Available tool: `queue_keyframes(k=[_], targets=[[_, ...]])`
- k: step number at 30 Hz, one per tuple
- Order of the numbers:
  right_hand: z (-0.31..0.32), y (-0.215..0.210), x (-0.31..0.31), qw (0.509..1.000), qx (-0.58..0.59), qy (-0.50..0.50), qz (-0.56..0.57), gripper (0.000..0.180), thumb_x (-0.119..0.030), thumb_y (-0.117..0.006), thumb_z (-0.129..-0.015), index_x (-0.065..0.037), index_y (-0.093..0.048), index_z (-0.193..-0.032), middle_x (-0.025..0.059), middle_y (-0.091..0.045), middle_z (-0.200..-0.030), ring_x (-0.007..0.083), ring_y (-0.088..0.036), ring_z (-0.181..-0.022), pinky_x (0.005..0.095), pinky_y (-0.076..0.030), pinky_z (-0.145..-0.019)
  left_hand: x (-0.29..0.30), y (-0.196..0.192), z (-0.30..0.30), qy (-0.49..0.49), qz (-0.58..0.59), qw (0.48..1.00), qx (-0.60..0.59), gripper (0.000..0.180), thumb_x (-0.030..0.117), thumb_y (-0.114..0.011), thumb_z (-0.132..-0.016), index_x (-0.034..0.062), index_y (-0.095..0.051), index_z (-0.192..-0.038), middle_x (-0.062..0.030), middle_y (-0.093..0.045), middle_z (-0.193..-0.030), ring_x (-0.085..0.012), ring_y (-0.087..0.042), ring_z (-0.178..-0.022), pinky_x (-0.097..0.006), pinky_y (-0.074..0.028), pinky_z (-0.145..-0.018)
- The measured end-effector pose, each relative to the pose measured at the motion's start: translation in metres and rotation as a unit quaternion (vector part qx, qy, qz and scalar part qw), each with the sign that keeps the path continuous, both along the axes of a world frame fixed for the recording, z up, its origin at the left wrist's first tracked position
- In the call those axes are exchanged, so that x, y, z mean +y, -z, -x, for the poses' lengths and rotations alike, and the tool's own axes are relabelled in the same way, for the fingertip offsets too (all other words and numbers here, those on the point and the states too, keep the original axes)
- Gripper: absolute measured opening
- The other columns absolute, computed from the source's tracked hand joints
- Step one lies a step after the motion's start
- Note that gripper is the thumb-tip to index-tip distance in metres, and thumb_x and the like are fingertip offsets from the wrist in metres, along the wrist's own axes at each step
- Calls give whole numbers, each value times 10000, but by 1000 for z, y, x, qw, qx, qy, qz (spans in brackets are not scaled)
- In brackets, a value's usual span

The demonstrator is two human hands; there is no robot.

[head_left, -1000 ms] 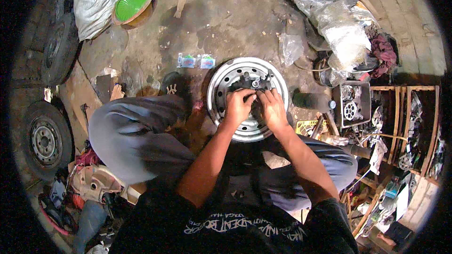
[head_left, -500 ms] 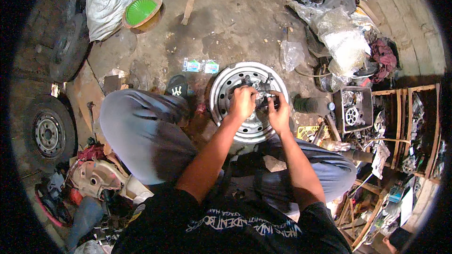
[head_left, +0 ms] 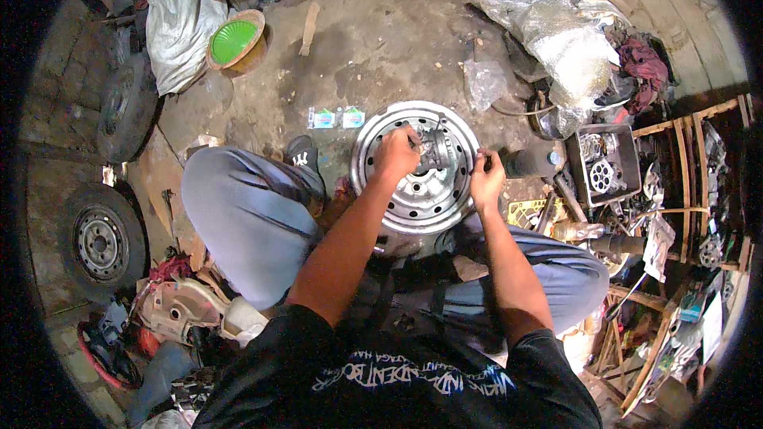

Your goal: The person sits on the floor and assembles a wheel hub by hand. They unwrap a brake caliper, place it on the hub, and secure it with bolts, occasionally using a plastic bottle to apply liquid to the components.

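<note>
A silver steel wheel rim [head_left: 435,217] lies flat on the floor between my bent legs. On its middle rests a grey cast metal part [head_left: 433,151] with bolt holes; its exact kind I cannot make out. My left hand [head_left: 397,154] is closed on the left side of this part, near a dark piece at its upper edge. Over the rim's right edge, my right hand [head_left: 486,181] is closed, thumb and fingers pinched around something small and dark. It is apart from the metal part.
A dark bottle [head_left: 531,163] lies right of the rim, beside a grey bin [head_left: 636,179] of metal parts. Two small packets [head_left: 337,117] lie beyond my left foot. A tyred wheel [head_left: 102,243] stands at the left. Plastic wrap [head_left: 568,44] heaps at the far right.
My right hand has moved off the metal part to the right, out to the rim's edge. My left hand has shifted slightly left and stays at the part.
</note>
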State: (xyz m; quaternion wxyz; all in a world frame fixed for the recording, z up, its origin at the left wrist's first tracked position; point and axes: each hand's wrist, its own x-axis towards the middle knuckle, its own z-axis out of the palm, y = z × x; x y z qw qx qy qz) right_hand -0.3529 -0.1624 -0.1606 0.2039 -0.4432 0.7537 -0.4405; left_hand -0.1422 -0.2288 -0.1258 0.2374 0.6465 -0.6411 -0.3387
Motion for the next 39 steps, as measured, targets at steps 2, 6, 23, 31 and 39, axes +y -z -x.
queue_keyframes(k=[2,6,23,31,39], targets=[[3,4,2,1000,-5,12,0,176,-116,-596,-949,11,-688,-1028,231,-711,-930,340,-690,-886,419,-511,-855,2,-2,2,-16,21,999,-27,197,176,-785,-794,80,-692,-939,-188,-714,-977,-390,-683,-982,-507,-546,-824],[8,3,3,999,10,8,36,174,-115,-604,-942,15,-696,-1010,239,-713,-922,354,-698,-887,428,-513,-848,-4,-10,5,-3,-21,999,-50,166,165,-760,-809,83,-684,-931,-177,-711,-990,-390,-678,-992,-519,-541,-821],[12,8,10,998,15,0,53,183,-120,-612,-953,39,-697,-980,157,-690,-801,202,-629,-741,354,-501,-732,45,20,9,51,346,936,-37,258,141,-728,-850,45,-706,-1088,-126,-643,-1080,-347,-596,-1023,-459,-500,-878],[6,18,14,999,8,-13,34,185,-103,-605,-946,49,-701,-987,196,-712,-856,237,-670,-802,370,-513,-782,46,26,8,36,286,954,-87,301,166,-718,-874,77,-679,-1159,-128,-574,-1118,-352,-526,-1123,-482,-428,-930],[3,14,14,1000,14,-23,11,170,-92,-605,-945,37,-700,-1001,169,-691,-804,204,-657,-760,334,-509,-738,38,21,5,56,251,965,-59,289,156,-719,-853,92,-690,-1133,-125,-543,-1093,-348,-518,-1097,-478,-430,-897]])
